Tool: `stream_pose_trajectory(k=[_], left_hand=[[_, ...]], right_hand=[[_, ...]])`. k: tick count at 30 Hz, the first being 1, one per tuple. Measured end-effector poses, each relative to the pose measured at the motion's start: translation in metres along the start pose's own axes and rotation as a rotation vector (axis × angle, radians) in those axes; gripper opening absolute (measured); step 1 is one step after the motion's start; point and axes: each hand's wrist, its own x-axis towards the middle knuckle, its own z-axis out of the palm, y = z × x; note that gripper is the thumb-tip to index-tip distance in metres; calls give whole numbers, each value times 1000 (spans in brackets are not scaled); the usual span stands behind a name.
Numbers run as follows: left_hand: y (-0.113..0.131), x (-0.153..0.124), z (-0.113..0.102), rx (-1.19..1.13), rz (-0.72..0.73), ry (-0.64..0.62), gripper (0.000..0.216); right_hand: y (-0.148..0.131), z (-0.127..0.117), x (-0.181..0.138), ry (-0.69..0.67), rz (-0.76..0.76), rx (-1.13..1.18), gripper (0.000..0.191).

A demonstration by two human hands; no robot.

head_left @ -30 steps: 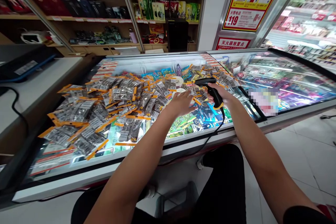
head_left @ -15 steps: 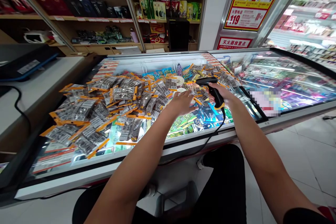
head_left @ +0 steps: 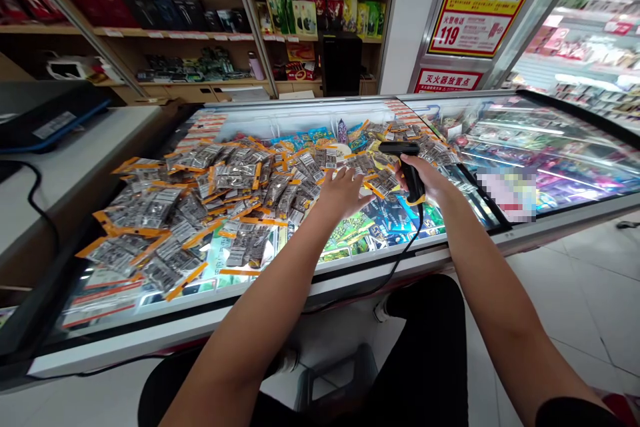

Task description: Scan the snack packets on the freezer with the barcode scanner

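Note:
My right hand (head_left: 425, 177) is wrapped round the grip of a black and yellow barcode scanner (head_left: 413, 181), its head pointing left and its cable hanging down toward me. To the left, my left hand (head_left: 344, 193) is spread with the palm down over the glass, at the edge of the heap, and nothing shows in it. Many small clear snack packets with orange edges (head_left: 237, 177) lie piled on the freezer's glass top (head_left: 273, 257), left of and beyond my hands. A few packets (head_left: 383, 180) lie between my left hand and the scanner.
Colourful bags (head_left: 395, 213) show through the glass. A second freezer section (head_left: 555, 147) continues on the right. A white counter (head_left: 100, 160) with a black device (head_left: 50, 117) stands at left. Stocked shelves (head_left: 200, 33) line the back. Below the freezer's front edge is a stool (head_left: 340, 380).
The scanner has shifted slightly right and turned more level in my right hand. My left hand has drawn back a little to the left, its fingers and thumb more spread.

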Motion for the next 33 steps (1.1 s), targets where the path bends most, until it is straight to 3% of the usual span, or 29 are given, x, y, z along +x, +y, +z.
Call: stream_pose_trajectory(k=[5,7,10,13,20,24,33], left_hand=[[-9,3,0,46,-249,43,90],[-12,4,-3,60,-267,88,88],[-10,6,-2,21,-63,99,78],[-4,8,5,-34,94,-12,76],[2,10,10,38,-243,-33,97],[-5,10,5,84,-316,0,96],[-61,12,12,117,-451,56,90]], right_hand=[[10,-4,9,176,10,-75,36],[15,-5,12,201,-3,-120,35],[18,-5,14,209,-43,-149,34],[17,-3,15,224,-76,-178,36],[19,-2,14,217,-122,-345,46],[20,-2,13,200,-115,-349,47],[16,2,8,185,-105,-319,48]])
